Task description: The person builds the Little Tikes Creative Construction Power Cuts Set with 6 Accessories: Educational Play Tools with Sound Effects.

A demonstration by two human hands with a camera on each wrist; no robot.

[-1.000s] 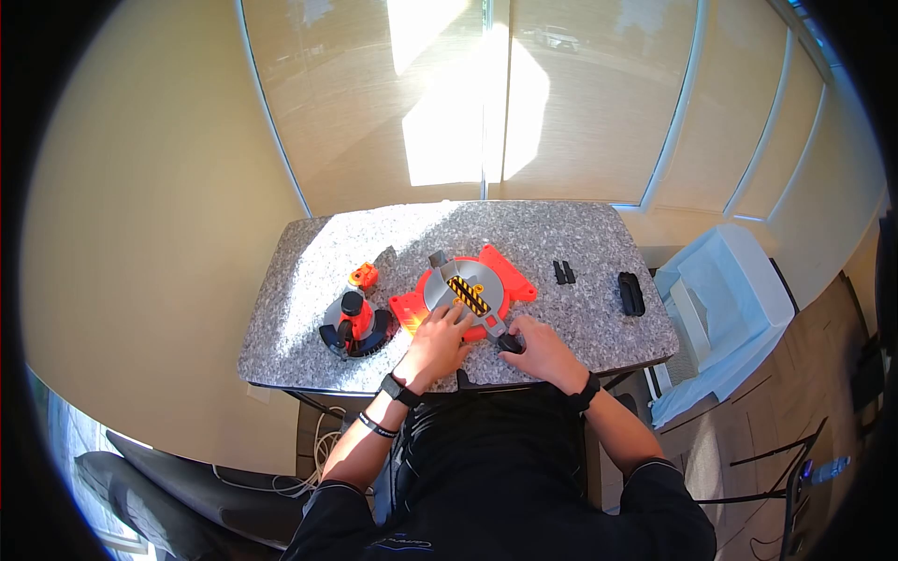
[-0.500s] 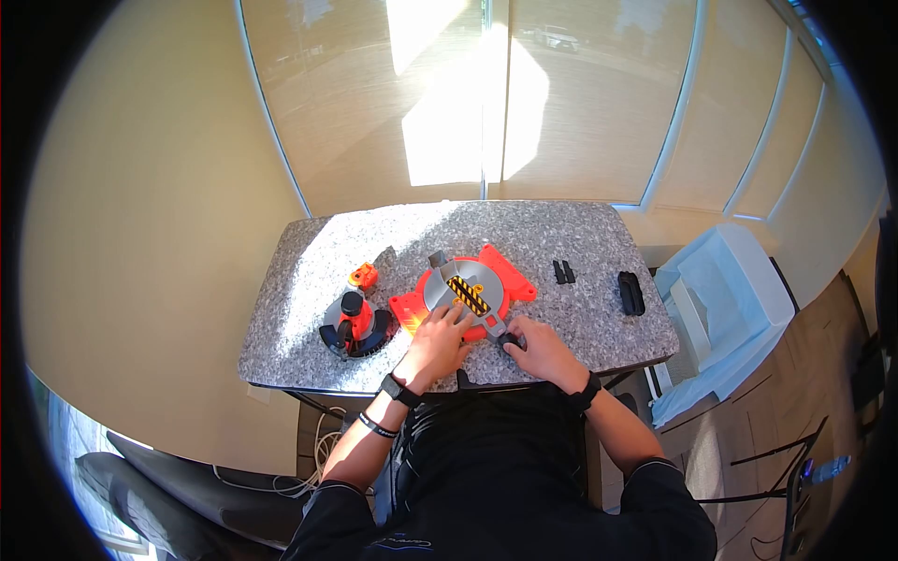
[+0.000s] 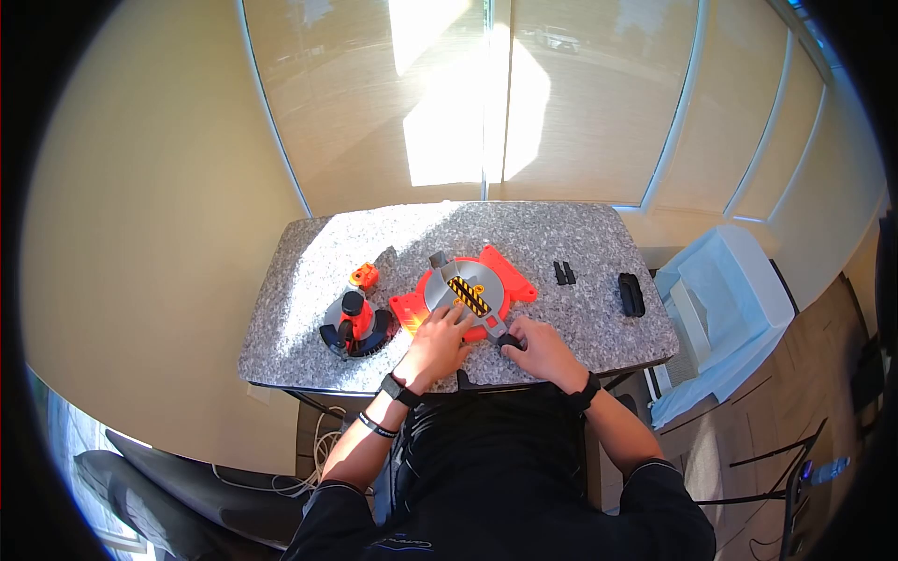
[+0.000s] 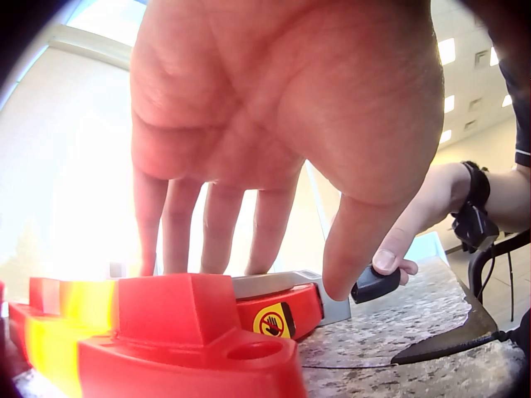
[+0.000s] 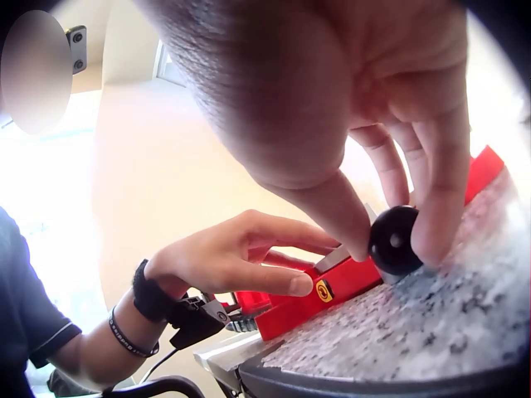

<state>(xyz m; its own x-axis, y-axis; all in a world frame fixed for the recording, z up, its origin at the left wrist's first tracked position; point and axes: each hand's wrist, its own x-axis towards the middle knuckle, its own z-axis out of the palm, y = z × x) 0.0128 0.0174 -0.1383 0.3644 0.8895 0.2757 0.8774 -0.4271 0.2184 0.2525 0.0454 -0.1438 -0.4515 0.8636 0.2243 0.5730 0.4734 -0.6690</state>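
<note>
Base (image 3: 490, 282) centred on table (image 3: 580, 229) in head view, black knob (image 3: 511, 342) at its five o'clock. Left wrist view: left hand (image 4: 278, 108) straight-fingered on base. Right wrist view: right hand (image 5: 332, 108) pinching knob; probably light, stiff plastic, best held by rim.

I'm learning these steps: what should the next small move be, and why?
Perhaps the right hand should twist the black knob slightly to test its fit: that hand pinches it at the front of the grey turntable, while the left hand rests on the turntable, which could steady it.
</note>
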